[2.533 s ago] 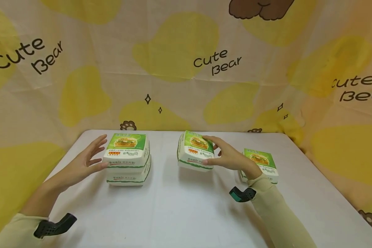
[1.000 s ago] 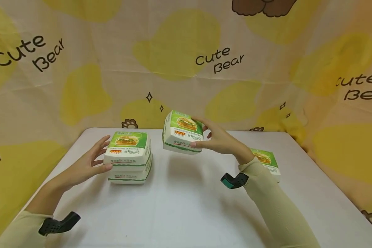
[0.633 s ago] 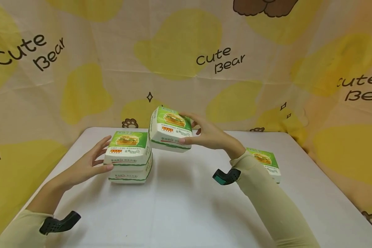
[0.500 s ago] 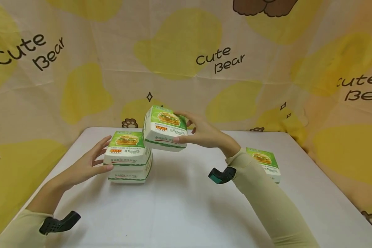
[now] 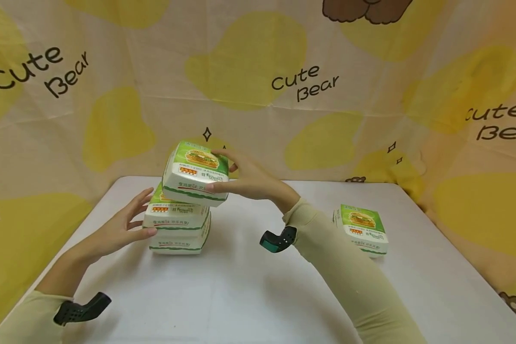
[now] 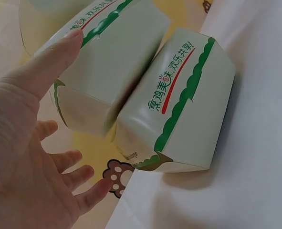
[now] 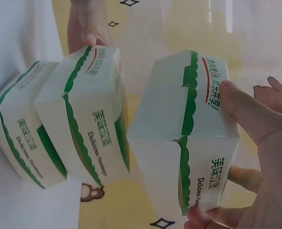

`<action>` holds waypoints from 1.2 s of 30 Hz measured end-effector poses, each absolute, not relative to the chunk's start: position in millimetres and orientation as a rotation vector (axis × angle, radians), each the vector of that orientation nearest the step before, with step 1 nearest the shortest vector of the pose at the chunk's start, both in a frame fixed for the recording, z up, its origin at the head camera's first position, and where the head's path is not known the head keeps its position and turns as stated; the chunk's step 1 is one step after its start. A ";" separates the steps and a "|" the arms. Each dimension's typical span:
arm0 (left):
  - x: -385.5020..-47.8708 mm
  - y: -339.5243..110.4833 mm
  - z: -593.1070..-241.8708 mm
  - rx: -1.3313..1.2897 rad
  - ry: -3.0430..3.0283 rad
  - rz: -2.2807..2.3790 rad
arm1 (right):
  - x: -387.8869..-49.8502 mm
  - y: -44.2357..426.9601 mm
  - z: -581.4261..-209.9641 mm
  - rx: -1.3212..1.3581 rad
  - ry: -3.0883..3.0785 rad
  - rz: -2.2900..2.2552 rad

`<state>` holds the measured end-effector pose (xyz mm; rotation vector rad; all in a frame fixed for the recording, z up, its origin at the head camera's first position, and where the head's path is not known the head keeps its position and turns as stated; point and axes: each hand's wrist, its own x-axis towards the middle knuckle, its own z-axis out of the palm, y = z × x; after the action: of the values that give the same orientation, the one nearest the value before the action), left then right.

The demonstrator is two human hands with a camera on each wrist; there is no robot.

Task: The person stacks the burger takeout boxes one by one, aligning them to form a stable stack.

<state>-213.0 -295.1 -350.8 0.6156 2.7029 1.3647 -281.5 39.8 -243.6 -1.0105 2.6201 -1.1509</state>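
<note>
My right hand [image 5: 255,179] grips a white-and-green hamburger box [image 5: 193,167] by its right side, thumb in front and fingers behind. That box is slightly tilted and hangs over a stack of two matching boxes; the right wrist view shows a gap beneath it. The stack's upper box [image 5: 174,219] sits on the lower box [image 5: 176,244]. My left hand [image 5: 116,234] is at the stack's left side with extended fingers. Its thumb [image 6: 59,55] touches or nearly touches the upper box's front, and the other fingers stand off the boxes in the left wrist view.
Another hamburger box [image 5: 363,229] stands alone on the right of the white table [image 5: 241,286], partly behind my right sleeve. A yellow patterned cloth [image 5: 245,62] hangs behind the table. Black wrist devices [image 5: 82,309] are on both sleeves.
My right hand has carried its box leftward and up from the table's middle to above the stack. The left hand has stayed beside the stack, almost unmoved.
</note>
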 end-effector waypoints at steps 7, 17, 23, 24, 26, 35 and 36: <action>-211.6 -294.4 -347.5 0.635 2.714 1.376 | -281.3 15.8 -238.5 -1.092 2.540 -1.189; -212.8 -288.4 -355.5 0.632 2.708 1.382 | -279.8 -5.2 -239.9 -1.115 2.559 -1.107; -211.0 -288.0 -356.7 0.625 2.715 1.376 | -279.2 -9.1 -241.6 -1.132 2.621 -0.976; -210.7 -287.9 -356.7 0.632 2.714 1.378 | -278.6 -9.4 -241.3 -1.129 2.630 -0.947; -210.1 -287.7 -356.9 0.638 2.712 1.383 | -277.0 -9.2 -240.8 -1.110 2.641 -0.902; -209.4 -285.7 -354.9 0.594 2.703 1.382 | -274.3 -3.0 -242.0 -1.138 2.588 -0.836; -209.4 -285.5 -354.5 0.598 2.703 1.381 | -274.5 -2.2 -241.7 -1.147 2.582 -0.843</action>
<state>-209.4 -285.5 -354.5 0.5984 2.7030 1.3814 -274.5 -2.2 -241.7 -1.1469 2.5819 -0.8429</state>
